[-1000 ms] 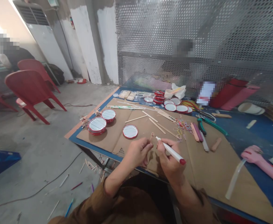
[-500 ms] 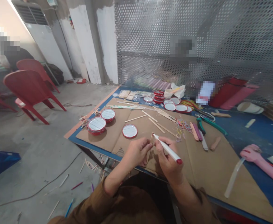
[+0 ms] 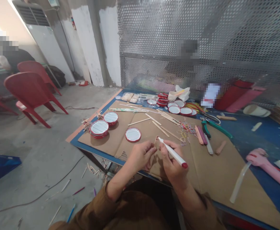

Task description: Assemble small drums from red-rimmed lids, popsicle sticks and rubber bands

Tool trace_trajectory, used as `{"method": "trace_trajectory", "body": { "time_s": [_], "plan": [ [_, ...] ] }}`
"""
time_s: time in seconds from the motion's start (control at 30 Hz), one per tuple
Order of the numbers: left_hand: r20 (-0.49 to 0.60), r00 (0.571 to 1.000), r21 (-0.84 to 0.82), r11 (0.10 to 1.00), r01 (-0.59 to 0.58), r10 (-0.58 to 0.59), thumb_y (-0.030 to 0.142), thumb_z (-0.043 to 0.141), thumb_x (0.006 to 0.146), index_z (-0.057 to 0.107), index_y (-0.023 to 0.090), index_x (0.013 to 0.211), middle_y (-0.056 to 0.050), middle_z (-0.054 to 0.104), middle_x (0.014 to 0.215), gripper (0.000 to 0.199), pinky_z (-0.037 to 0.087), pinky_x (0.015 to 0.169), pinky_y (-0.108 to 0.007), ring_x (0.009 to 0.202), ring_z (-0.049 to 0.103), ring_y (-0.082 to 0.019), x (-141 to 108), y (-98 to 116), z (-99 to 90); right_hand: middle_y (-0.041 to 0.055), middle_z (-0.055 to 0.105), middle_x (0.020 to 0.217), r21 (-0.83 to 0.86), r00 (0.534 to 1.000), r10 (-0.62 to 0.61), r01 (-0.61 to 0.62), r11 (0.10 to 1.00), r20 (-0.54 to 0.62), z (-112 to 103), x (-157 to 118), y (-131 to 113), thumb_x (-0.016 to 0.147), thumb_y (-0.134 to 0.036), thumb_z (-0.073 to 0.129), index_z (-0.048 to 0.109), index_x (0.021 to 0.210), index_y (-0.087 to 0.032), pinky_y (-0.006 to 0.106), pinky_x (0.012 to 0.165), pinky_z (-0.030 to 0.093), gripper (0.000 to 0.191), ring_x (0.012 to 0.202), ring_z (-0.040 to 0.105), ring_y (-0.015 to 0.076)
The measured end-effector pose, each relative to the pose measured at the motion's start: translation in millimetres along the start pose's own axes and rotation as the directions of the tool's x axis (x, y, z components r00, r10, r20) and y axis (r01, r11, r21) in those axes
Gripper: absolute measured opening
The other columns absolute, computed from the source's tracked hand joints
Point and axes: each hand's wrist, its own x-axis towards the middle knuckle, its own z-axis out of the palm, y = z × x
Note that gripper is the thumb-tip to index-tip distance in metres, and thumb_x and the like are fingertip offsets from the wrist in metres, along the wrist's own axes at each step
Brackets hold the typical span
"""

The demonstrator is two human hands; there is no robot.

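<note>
My left hand [image 3: 141, 155] is closed on a thin wooden stick [image 3: 155, 141], whose upper end pokes up past the fingertips. In my right hand [image 3: 174, 159] is a white marker [image 3: 174, 153] with a red end cap, gripped like a pen. The marker's tip touches or nearly touches the top of the stick, where a dark reddish mark shows. Beyond my left hand, a round red-rimmed tin lid [image 3: 133, 134] lies on the cardboard sheet [image 3: 197, 179]. Several pale wooden sticks [image 3: 160, 128] are scattered behind my hands.
Two red tins with sticks attached [image 3: 99, 128] stand at the left. Coloured rubber bands [image 3: 186, 127], box cutters [image 3: 201, 134], green-handled pliers [image 3: 216, 127] and a pink glue gun [image 3: 269, 163] lie to the right. Perforated metal mesh [image 3: 154, 41] rises behind the table. A person sits far left beyond red chairs [image 3: 27, 89].
The marker's tip has shifted very slightly at the stick's upper end. Both hands keep nearly the same place and grip.
</note>
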Motion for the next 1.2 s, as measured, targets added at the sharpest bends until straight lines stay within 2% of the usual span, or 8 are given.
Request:
{"method": "trace_trajectory", "body": {
  "time_s": [0.17, 0.37, 0.47, 0.57, 0.87, 1.1, 1.2],
  "plan": [
    [-0.005, 1.0, 0.011, 1.0, 0.014, -0.014, 0.041, 0.044, 0.088, 0.044, 0.02, 0.075, 0.008, 0.046, 0.039, 0.025, 0.031, 0.031, -0.015, 0.031, 0.047, -0.009, 0.5, -0.1, 0.4, 0.0051, 0.068, 0.084, 0.042, 0.995, 0.099, -0.097, 0.994, -0.029, 0.3, -3.4, 2.3, 0.088, -0.026, 0.058, 0.059, 0.099, -0.019, 0.028, 0.066, 0.055, 0.013, 0.074, 0.067, 0.0155],
    [0.002, 1.0, 0.009, 1.0, 0.006, -0.006, 0.044, 0.043, 0.089, 0.046, 0.019, 0.076, 0.007, 0.046, 0.039, 0.028, 0.03, 0.032, -0.015, 0.032, 0.048, -0.01, -0.4, -0.8, -0.4, 0.0056, 0.068, 0.087, 0.05, 0.999, 0.043, -0.044, 0.998, 0.015, 1.3, -3.3, 2.6, 0.088, -0.025, 0.058, 0.059, 0.102, -0.02, 0.029, 0.069, 0.055, 0.015, 0.077, 0.067, 0.016],
    [0.004, 1.0, 0.007, 1.0, 0.01, -0.01, 0.043, 0.045, 0.088, 0.046, 0.019, 0.078, 0.007, 0.047, 0.04, 0.026, 0.03, 0.033, -0.016, 0.032, 0.048, -0.01, -0.4, -0.3, -0.7, 0.005, 0.068, 0.084, 0.011, 0.997, 0.076, -0.076, 0.997, -0.013, 0.3, -1.0, 1.0, 0.088, -0.027, 0.058, 0.06, 0.098, -0.02, 0.028, 0.066, 0.055, 0.013, 0.073, 0.067, 0.0155],
    [0.004, 1.0, 0.002, 1.0, 0.025, -0.025, 0.042, 0.045, 0.088, 0.046, 0.02, 0.077, 0.008, 0.047, 0.039, 0.025, 0.031, 0.033, -0.017, 0.031, 0.047, -0.01, -0.3, 0.3, -0.4, 0.0051, 0.068, 0.082, 0.04, 0.992, 0.119, -0.117, 0.992, -0.044, -0.4, -0.8, -0.2, 0.088, -0.03, 0.057, 0.06, 0.096, -0.019, 0.028, 0.065, 0.055, 0.014, 0.072, 0.067, 0.0156],
    [0.005, 1.0, -0.021, 0.999, 0.028, -0.028, 0.045, 0.045, 0.088, 0.046, 0.019, 0.078, 0.007, 0.047, 0.039, 0.028, 0.032, 0.032, -0.017, 0.031, 0.047, -0.01, 0.4, -2.3, 0.2, 0.0053, 0.068, 0.083, 0.04, 0.995, 0.1, -0.101, 0.994, 0.024, -0.8, -1.8, 1.2, 0.088, -0.029, 0.057, 0.059, 0.099, -0.019, 0.028, 0.068, 0.055, 0.015, 0.075, 0.067, 0.0159],
    [0.002, 0.999, -0.055, 0.997, 0.045, -0.045, 0.044, 0.045, 0.087, 0.047, 0.019, 0.08, 0.007, 0.046, 0.038, 0.025, 0.031, 0.032, -0.017, 0.03, 0.047, -0.011, -0.2, -2.3, 0.9, 0.0027, 0.065, 0.075, 0.049, 0.994, 0.106, -0.107, 0.993, 0.017, -2.6, 1.6, -3.6, 0.088, -0.029, 0.056, 0.059, 0.092, -0.019, 0.026, 0.06, 0.053, 0.012, 0.063, 0.063, 0.0131],
    [-0.001, 0.999, -0.042, 0.998, 0.04, -0.04, 0.042, 0.045, 0.087, 0.047, 0.019, 0.079, 0.008, 0.046, 0.038, 0.024, 0.031, 0.032, -0.017, 0.03, 0.047, -0.011, 0.4, -3.1, 0.7, 0.0031, 0.065, 0.076, 0.079, 0.991, 0.13, -0.127, 0.989, -0.031, -2.6, 0.9, -4.0, 0.088, -0.031, 0.056, 0.059, 0.093, -0.019, 0.027, 0.06, 0.054, 0.013, 0.064, 0.063, 0.0137]
  ]
}}
